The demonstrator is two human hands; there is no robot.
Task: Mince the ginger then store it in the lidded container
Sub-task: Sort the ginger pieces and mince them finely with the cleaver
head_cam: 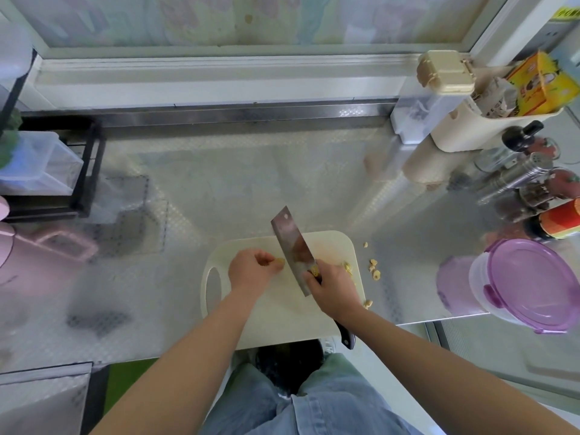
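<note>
R hand [334, 285] grips cleaver [293, 249], L hand [251, 270] pinches ginger [279, 262].

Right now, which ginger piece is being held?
The piece pinched by the left hand, left of the knife; the others lie loose by the board's right edge.

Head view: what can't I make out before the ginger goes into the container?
- Ginger piece: head view, mostly hidden by the left hand; size unclear.
- Cleaver handle: head view, wrapped by the right hand; only its end shows.
- Lidded container: head view, blurred, purple lid hides the inside.
</note>
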